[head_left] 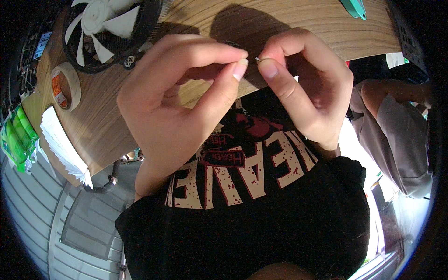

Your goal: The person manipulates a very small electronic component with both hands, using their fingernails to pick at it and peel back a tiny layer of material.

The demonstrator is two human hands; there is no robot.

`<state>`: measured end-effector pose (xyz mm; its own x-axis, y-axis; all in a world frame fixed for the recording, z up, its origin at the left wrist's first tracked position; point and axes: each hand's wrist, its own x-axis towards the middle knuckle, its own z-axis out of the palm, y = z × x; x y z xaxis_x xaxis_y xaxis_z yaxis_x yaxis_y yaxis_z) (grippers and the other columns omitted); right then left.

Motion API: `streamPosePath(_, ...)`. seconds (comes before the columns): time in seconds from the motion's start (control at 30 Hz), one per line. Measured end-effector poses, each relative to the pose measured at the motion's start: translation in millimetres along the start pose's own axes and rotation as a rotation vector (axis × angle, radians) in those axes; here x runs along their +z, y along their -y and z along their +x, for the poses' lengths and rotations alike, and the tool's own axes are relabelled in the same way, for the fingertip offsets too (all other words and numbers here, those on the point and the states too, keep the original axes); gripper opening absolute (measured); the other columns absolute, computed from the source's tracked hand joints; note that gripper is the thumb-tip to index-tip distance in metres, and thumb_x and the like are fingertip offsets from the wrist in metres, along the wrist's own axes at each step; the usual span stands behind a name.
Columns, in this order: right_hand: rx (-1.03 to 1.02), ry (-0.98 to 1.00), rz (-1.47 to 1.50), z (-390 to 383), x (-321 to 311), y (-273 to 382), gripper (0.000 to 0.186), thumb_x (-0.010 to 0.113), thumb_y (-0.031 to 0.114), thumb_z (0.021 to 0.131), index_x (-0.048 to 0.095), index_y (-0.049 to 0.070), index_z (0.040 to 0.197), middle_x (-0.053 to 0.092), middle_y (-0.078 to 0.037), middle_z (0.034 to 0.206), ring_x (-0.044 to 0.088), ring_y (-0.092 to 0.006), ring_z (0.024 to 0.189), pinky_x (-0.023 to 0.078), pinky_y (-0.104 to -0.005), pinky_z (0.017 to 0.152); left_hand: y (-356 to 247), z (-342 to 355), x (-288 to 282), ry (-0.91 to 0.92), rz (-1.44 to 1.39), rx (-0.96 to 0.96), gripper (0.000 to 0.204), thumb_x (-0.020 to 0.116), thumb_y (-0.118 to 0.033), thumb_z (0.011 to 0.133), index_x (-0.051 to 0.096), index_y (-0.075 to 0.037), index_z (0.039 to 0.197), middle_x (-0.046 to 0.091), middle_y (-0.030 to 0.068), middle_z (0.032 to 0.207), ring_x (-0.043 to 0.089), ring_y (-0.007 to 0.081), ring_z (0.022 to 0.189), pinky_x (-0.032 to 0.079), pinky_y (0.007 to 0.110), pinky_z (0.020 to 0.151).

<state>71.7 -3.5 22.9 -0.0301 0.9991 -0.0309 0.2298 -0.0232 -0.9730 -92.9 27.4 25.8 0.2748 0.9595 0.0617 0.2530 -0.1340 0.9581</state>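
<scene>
Both of my hands are raised in front of my chest, close to the table edge, with their fingertips a short gap apart. My left hand [170, 95] pinches thumb against index finger; whatever lies between those tips is hidden or too small to name. In my right hand [310, 77], thumb and index finger are also pressed together, and a tiny white sliver [257, 59] sticks out between them toward the left hand. A thin dark curved line, possibly a wire, shows behind the left fingertips.
A white-bladed fan [95, 16] in a black frame sits on the wooden table [186, 14] at far left. Nearer are a tape roll [72, 88], a paper stack [63, 144] and a green packet [18, 135]. A teal object [354, 8] lies far right. A person's leg [396, 130] is at right.
</scene>
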Motion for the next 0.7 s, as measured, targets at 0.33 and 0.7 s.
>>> streamPosePath(0.33, 0.203, 0.024, 0.388, -2.4, 4.0, 2.9, 0.008, 0.060, -0.003, 0.079, 0.057, -0.004, 0.087, 0.057, -0.004, 0.081, 0.053, -0.0085, 0.075, 0.041, -0.0200, 0.068, -0.9, -1.0, 1.7, 0.056, -0.270, -0.176, 0.007, 0.064, 0.002, 0.073, 0.063, 0.002, 0.080, 0.060, 0.0078, 0.080, 0.055, 0.0099, 0.063, 0.044, 0.020, 0.058)
streamPosePath(0.7, 0.126, 0.071, 0.398, -2.6, 2.5, -2.2, 0.007, 0.059, -0.005, 0.078, 0.057, -0.003, 0.085, 0.057, -0.004, 0.079, 0.052, -0.0081, 0.074, 0.040, -0.0199, 0.067, -3.3, 2.5, -3.0, 0.136, -0.325, -0.292, 0.006, 0.062, 0.002, 0.073, 0.061, 0.003, 0.080, 0.059, 0.0079, 0.079, 0.056, 0.0101, 0.066, 0.047, 0.020, 0.056)
